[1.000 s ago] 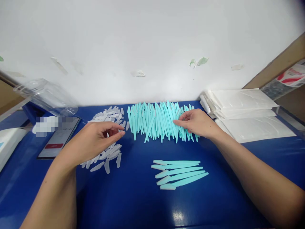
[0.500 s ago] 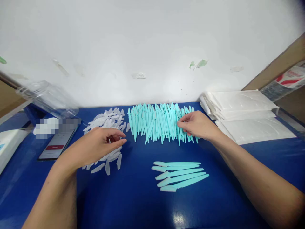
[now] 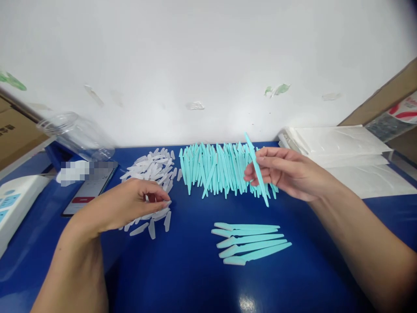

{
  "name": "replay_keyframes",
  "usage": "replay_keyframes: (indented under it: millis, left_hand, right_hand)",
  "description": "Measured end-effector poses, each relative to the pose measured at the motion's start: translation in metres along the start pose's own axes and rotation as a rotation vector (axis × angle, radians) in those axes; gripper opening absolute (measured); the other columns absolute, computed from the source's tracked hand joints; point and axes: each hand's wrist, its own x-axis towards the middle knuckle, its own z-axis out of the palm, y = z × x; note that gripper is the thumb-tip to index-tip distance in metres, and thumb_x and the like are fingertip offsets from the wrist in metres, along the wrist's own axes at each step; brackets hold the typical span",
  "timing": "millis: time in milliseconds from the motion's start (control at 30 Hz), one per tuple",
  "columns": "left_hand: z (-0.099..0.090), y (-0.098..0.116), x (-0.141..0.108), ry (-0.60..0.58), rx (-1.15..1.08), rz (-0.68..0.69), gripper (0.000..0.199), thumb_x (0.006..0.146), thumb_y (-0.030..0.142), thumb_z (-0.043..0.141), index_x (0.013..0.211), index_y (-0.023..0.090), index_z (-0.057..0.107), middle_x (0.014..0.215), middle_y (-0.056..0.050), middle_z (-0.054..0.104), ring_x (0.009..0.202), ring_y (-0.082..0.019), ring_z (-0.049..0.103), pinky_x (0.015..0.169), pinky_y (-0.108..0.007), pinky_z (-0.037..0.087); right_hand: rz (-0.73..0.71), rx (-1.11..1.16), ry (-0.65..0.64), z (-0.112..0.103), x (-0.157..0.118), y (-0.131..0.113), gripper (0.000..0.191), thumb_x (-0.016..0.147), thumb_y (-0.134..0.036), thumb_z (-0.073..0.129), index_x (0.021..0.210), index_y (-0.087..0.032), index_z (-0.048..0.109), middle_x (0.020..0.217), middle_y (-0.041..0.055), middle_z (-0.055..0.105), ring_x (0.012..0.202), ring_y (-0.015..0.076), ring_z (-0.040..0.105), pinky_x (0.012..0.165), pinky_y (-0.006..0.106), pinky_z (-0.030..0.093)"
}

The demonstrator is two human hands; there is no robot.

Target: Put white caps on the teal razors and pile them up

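Note:
Between the thumb and fingers of my right hand (image 3: 286, 171) is a turquoise eyebrow razor (image 3: 257, 167), tilted and lifted above a row of similar razors (image 3: 224, 169). My left hand (image 3: 140, 200) is over the pile of translucent white blade caps (image 3: 153, 163). Its thumb and fingertips pinch one small cap (image 3: 168, 203), mostly covered by the fingers. Nearer to me, several razors with caps over their blades (image 3: 252, 248) lie side by side on the blue table (image 3: 176, 269).
At the right is a stack of white plastic sleeves (image 3: 342, 141). A clear plastic jar (image 3: 76, 134) lies on its side at the left, behind a phone (image 3: 86, 195). A white device (image 3: 21, 200) sits at the left edge. The white wall (image 3: 195, 56) closes off the back.
My right hand has lifted a razor out of the row and moved right and toward me. My left fingertips have closed on a cap. The view has shifted slightly left.

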Motion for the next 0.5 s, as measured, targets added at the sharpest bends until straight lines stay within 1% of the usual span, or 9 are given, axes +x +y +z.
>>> replay_keyframes:
  millis: [33, 100, 133, 200, 267, 300, 400, 467, 500]
  left_hand:
    - [-0.001, 0.0, -0.001, -0.038, 0.034, -0.025, 0.033, 0.086, 0.061, 0.076, 0.092, 0.031, 0.087, 0.084, -0.001, 0.081, 0.068, -0.02, 0.069, 0.056, -0.025, 0.049]
    - [-0.002, 0.0, -0.001, -0.086, 0.133, -0.071, 0.037, 0.089, 0.062, 0.071, 0.099, 0.03, 0.087, 0.087, -0.002, 0.08, 0.069, -0.02, 0.069, 0.057, -0.025, 0.049]
    - [-0.002, 0.0, -0.001, -0.062, 0.161, -0.082, 0.037, 0.088, 0.061, 0.071, 0.101, 0.03, 0.087, 0.086, -0.002, 0.08, 0.069, -0.021, 0.069, 0.058, -0.026, 0.049]
    - [-0.002, 0.001, 0.001, -0.033, 0.188, -0.1, 0.038, 0.085, 0.061, 0.074, 0.101, 0.029, 0.087, 0.085, -0.003, 0.079, 0.069, -0.022, 0.069, 0.06, -0.027, 0.05]
    - [0.001, 0.002, 0.003, -0.04, 0.204, -0.13, 0.037, 0.082, 0.061, 0.077, 0.098, 0.029, 0.087, 0.084, -0.004, 0.079, 0.07, -0.023, 0.07, 0.06, -0.028, 0.05]
    - [0.002, 0.002, 0.005, -0.05, 0.214, -0.146, 0.036, 0.081, 0.061, 0.077, 0.095, 0.029, 0.087, 0.084, -0.004, 0.079, 0.07, -0.024, 0.07, 0.06, -0.028, 0.049]
    - [0.004, 0.0, 0.008, -0.079, 0.235, -0.152, 0.032, 0.085, 0.058, 0.074, 0.09, 0.029, 0.085, 0.081, -0.003, 0.078, 0.071, -0.023, 0.069, 0.061, -0.029, 0.048]
    - [0.002, -0.003, 0.009, -0.08, 0.21, -0.118, 0.03, 0.088, 0.056, 0.072, 0.089, 0.028, 0.084, 0.079, -0.003, 0.077, 0.07, -0.022, 0.067, 0.062, -0.029, 0.048]
    - [0.001, -0.004, 0.008, -0.071, 0.181, -0.091, 0.03, 0.089, 0.056, 0.073, 0.09, 0.028, 0.084, 0.082, -0.003, 0.078, 0.072, -0.022, 0.067, 0.063, -0.028, 0.049]
  right_hand:
    - [0.062, 0.057, -0.07, 0.001, -0.002, 0.003, 0.033, 0.079, -0.043, 0.091, 0.089, -0.022, 0.067, 0.077, 0.0032, 0.075, 0.071, 0.0205, 0.076, 0.067, 0.033, 0.061]
    - [0.147, 0.105, -0.157, 0.002, -0.006, 0.01, 0.035, 0.083, -0.045, 0.09, 0.094, -0.023, 0.065, 0.071, -0.0013, 0.071, 0.061, 0.017, 0.073, 0.057, 0.028, 0.057]
    - [0.172, 0.095, -0.175, 0.003, -0.008, 0.013, 0.035, 0.085, -0.046, 0.088, 0.094, -0.023, 0.065, 0.069, -0.0035, 0.068, 0.056, 0.0135, 0.069, 0.051, 0.024, 0.053]
    - [0.203, 0.02, -0.193, 0.005, -0.012, 0.021, 0.034, 0.09, -0.048, 0.085, 0.092, -0.021, 0.064, 0.071, -0.0055, 0.064, 0.048, 0.0065, 0.06, 0.041, 0.017, 0.039]
    - [0.232, -0.092, -0.218, 0.007, -0.015, 0.027, 0.034, 0.093, -0.047, 0.082, 0.089, -0.019, 0.064, 0.074, -0.0051, 0.064, 0.045, 0.0024, 0.053, 0.038, 0.015, 0.028]
    - [0.243, -0.136, -0.236, 0.007, -0.016, 0.029, 0.034, 0.093, -0.047, 0.082, 0.088, -0.018, 0.064, 0.075, -0.0049, 0.064, 0.044, 0.0015, 0.051, 0.038, 0.015, 0.025]
    - [0.258, -0.189, -0.289, 0.009, -0.017, 0.034, 0.033, 0.094, -0.047, 0.081, 0.091, -0.018, 0.065, 0.074, -0.0044, 0.065, 0.045, 0.0014, 0.051, 0.039, 0.016, 0.023]
    - [0.256, -0.198, -0.317, 0.009, -0.017, 0.035, 0.033, 0.094, -0.048, 0.081, 0.092, -0.018, 0.066, 0.075, -0.0043, 0.065, 0.045, 0.0017, 0.051, 0.039, 0.017, 0.024]
    - [0.253, -0.213, -0.323, 0.008, -0.018, 0.036, 0.033, 0.093, -0.048, 0.081, 0.093, -0.018, 0.066, 0.075, -0.0042, 0.065, 0.045, 0.0021, 0.051, 0.04, 0.017, 0.025]
